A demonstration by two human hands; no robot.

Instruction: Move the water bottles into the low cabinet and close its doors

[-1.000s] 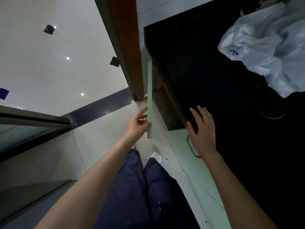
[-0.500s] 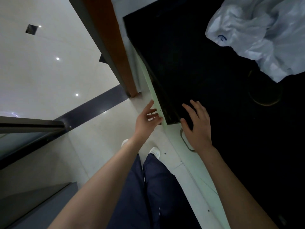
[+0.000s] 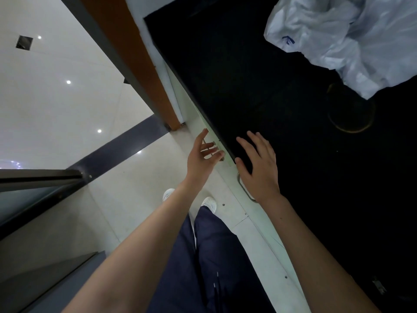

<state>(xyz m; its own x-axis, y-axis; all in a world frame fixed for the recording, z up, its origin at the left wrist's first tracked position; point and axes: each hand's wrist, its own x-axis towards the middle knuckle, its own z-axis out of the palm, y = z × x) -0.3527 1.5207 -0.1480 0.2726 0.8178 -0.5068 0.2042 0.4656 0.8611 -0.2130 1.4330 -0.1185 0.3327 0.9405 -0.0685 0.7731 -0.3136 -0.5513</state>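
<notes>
**Left hand** (image 3: pixel 200 154): fingers spread and straight, tips laid against the free edge of the left door (image 3: pixel 194 116); nothing is gripped.

**Right hand** (image 3: pixel 259 170): spread wide over the front edge of the black tabletop (image 3: pixel 248 86), above the metal handle (image 3: pixel 249 197) of the right door (image 3: pixel 268 236); whether it touches cannot be told.

**Doors:** pale green panels, judged stiff, light and free-swinging; best pushed flat near the free edge or taken by the handle.

**Water bottles:** none are seen; they are presumed to be inside the low cabinet.

**Plastic bag** (image 3: pixel 349 37): crumpled, lying on the tabletop.
</notes>
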